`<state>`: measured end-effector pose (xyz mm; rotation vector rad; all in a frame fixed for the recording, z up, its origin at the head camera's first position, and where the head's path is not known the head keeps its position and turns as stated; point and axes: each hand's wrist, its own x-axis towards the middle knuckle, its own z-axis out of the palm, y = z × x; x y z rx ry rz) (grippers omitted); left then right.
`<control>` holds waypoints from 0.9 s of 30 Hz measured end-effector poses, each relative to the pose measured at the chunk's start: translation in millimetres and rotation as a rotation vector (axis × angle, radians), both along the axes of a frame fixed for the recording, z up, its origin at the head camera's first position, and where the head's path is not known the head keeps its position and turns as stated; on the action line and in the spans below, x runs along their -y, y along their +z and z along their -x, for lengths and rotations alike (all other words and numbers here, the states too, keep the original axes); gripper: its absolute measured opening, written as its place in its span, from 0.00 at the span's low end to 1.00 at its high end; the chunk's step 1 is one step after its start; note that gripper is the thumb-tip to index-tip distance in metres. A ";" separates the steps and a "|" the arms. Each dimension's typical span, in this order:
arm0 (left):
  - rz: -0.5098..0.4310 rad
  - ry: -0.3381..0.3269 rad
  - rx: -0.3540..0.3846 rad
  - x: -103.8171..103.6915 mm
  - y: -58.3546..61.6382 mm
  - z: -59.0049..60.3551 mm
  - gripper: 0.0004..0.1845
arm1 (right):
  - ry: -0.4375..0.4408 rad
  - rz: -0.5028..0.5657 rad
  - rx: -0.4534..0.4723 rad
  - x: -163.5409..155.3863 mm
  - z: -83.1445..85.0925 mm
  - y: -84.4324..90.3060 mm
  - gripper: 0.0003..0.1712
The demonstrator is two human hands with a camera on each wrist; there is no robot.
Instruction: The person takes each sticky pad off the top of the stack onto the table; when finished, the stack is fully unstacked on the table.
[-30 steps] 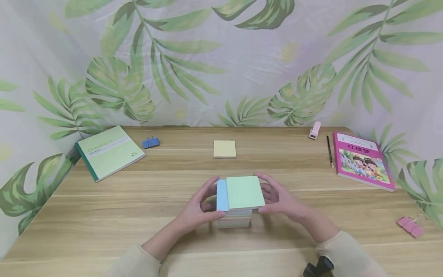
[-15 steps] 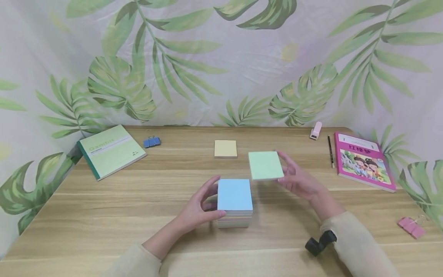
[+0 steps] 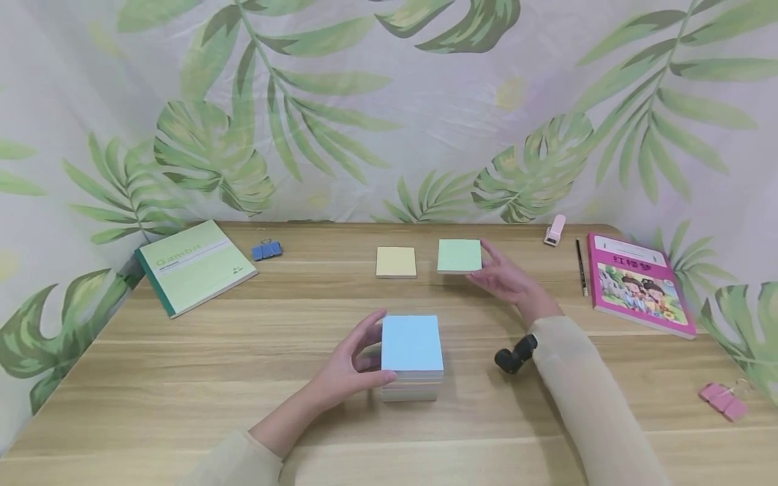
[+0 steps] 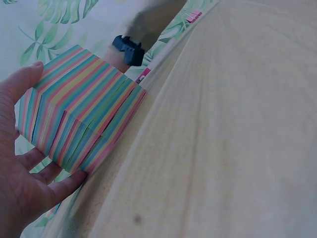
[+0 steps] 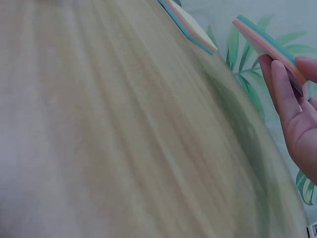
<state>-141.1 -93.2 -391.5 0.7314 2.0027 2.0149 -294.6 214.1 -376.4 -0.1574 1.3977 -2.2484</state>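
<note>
A stack of sticky note pads (image 3: 412, 343) with a blue top stands at the middle of the table. My left hand (image 3: 340, 373) holds the stack's left side, thumb at the front and fingers behind. The left wrist view shows striped coloured layers along the sides of the stack (image 4: 81, 106). Farther back, my right hand (image 3: 503, 278) pinches a thin green sticky note pad (image 3: 459, 255) by its right edge. In the right wrist view this pad (image 5: 270, 47) is raised off the table. To its left lies a yellow-topped pad (image 3: 396, 262), flat on the wood.
On the left are a green notebook (image 3: 197, 266) and a blue binder clip (image 3: 267, 250). A pink stapler (image 3: 554, 230), a pencil (image 3: 581, 266), a pink book (image 3: 639, 283) and a pink binder clip (image 3: 723, 400) lie on the right. A leaf-patterned curtain (image 3: 340, 121) hangs behind the table.
My right hand has lifted the green pad off the stack and carried it away to the back, right of the yellow pad. The blue top is uncovered. My left hand has stayed on the stack.
</note>
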 end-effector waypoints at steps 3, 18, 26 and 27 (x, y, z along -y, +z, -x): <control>0.003 0.001 -0.005 0.5 -2.7 0.9 0.43 | -0.005 0.000 0.030 2.6 10.8 -1.6 0.50; 0.012 -0.011 0.005 1.2 7.2 -3.3 0.42 | -0.002 -0.104 0.072 15.2 32.4 -2.9 0.48; 0.019 -0.008 0.021 0.4 12.5 -6.4 0.43 | 0.014 -0.157 0.080 20.0 38.7 -10.1 0.50; 0.019 -0.006 0.020 0.5 13.7 -7.0 0.43 | 0.020 -0.160 0.078 20.7 39.2 -11.2 0.50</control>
